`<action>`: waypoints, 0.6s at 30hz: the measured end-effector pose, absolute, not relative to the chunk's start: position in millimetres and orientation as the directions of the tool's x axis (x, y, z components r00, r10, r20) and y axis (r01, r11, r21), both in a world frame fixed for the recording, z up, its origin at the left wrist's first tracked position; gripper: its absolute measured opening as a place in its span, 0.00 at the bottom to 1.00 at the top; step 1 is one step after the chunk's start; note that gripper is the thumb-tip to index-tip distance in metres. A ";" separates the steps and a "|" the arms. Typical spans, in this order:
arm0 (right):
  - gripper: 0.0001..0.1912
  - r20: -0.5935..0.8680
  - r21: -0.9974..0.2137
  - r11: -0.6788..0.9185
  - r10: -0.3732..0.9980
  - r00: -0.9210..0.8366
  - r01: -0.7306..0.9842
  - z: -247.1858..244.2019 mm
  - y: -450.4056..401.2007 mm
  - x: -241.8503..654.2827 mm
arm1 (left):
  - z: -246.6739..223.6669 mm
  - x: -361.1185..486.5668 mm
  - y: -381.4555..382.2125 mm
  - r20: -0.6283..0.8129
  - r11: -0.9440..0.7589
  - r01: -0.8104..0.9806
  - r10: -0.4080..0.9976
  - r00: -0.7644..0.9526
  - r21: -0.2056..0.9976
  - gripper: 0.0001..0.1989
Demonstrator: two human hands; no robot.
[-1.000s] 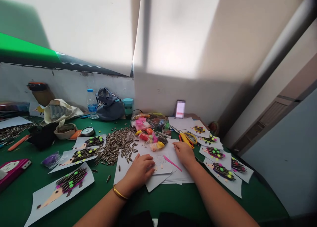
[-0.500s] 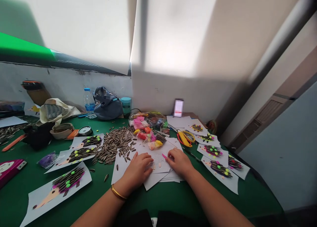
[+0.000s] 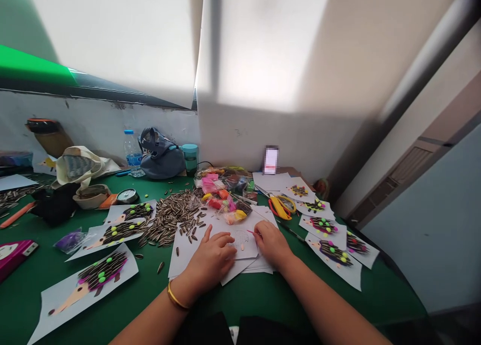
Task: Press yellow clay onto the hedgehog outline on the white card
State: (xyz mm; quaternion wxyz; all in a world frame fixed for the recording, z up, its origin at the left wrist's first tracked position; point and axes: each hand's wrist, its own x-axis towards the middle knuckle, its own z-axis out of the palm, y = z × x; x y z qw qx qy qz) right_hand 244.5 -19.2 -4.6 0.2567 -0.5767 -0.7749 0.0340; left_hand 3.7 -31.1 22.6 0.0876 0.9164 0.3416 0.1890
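Note:
My right hand [image 3: 273,245] pinches a small pink piece [image 3: 251,231], which looks like modelling clay, over the right part of a white sheet [image 3: 248,253]. Faint drawn lines and a pale peach bit [image 3: 242,246] show on that sheet. Fingers apart, my left hand [image 3: 211,257] rests on the sheet's left side and holds nothing. Several more papers lie underneath. A heap of striped sunflower seeds [image 3: 171,214] is beyond my left hand, some of them strewn on the paper. Behind the sheet are bags of coloured clay [image 3: 223,197].
Seed hedgehog pictures lie on the left [image 3: 84,290] and right [image 3: 332,257]. Yellow-handled scissors [image 3: 280,206] are at the back right. A phone [image 3: 271,160] leans on the wall. Along the back stand a water bottle [image 3: 133,157], a blue bag [image 3: 161,157] and a teal-lidded cup [image 3: 190,157].
My right hand has shifted slightly up, and the pink piece with it, now seen thinner. My left hand's fingers have spread and lifted a little. The view has turned slightly.

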 end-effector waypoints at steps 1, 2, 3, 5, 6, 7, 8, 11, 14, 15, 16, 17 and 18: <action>0.05 0.365 -0.362 0.347 0.907 -0.211 0.865 -3.9 -20.0 243.3 | 22.3 3.5 -31.7 0.288 -0.754 0.594 0.656 0.698 0.279 0.11; 0.06 0.366 -0.374 0.360 0.904 -0.221 0.854 -3.1 -21.0 242.2 | 21.6 3.3 -32.2 0.291 -0.759 0.594 0.651 0.701 0.268 0.11; 0.06 0.363 -0.385 0.371 0.903 -0.231 0.845 -2.5 -21.9 241.1 | 20.8 3.1 -32.5 0.293 -0.763 0.593 0.647 0.704 0.258 0.11; 0.06 0.346 -0.394 0.381 0.904 -0.250 0.836 -1.5 -23.8 239.4 | 19.1 2.9 -32.8 0.293 -0.769 0.592 0.640 0.710 0.243 0.08; 0.06 0.337 -0.392 0.381 0.906 -0.255 0.837 -1.2 -24.5 238.8 | 18.4 2.8 -32.9 0.290 -0.769 0.592 0.639 0.712 0.240 0.08; 0.06 0.332 -0.389 0.379 0.908 -0.256 0.839 -0.9 -25.1 238.4 | 17.8 2.9 -32.9 0.285 -0.767 0.595 0.642 0.712 0.241 0.08; 0.05 0.332 -0.388 0.380 0.908 -0.257 0.840 -0.6 -25.3 238.3 | 17.2 3.0 -33.0 0.280 -0.762 0.600 0.648 0.708 0.246 0.10; 0.05 0.364 -0.386 0.391 0.897 -0.252 0.836 -0.2 -25.0 238.6 | 15.6 4.2 -33.7 0.264 -0.752 0.604 0.659 0.704 0.266 0.20; 0.06 0.377 -0.371 0.402 0.889 -0.260 0.837 -1.1 -24.3 239.3 | 13.6 6.1 -35.3 0.243 -0.770 0.583 0.636 0.732 0.260 0.21; 0.07 0.373 -0.372 0.405 0.889 -0.266 0.835 -2.1 -24.4 239.6 | 12.8 6.8 -35.9 0.239 -0.777 0.576 0.627 0.741 0.253 0.20; 0.07 0.368 -0.380 0.410 0.889 -0.271 0.829 -3.3 -24.7 239.8 | 12.1 7.5 -36.5 0.238 -0.782 0.572 0.622 0.746 0.248 0.20; 0.08 0.366 -0.397 0.414 0.890 -0.272 0.819 -4.7 -25.1 240.0 | 11.4 8.2 -37.1 0.238 -0.784 0.571 0.619 0.748 0.244 0.19; 0.10 0.367 -0.421 0.414 0.891 -0.266 0.807 -6.2 -25.6 240.2 | 10.9 8.8 -37.6 0.240 -0.784 0.572 0.619 0.747 0.242 0.20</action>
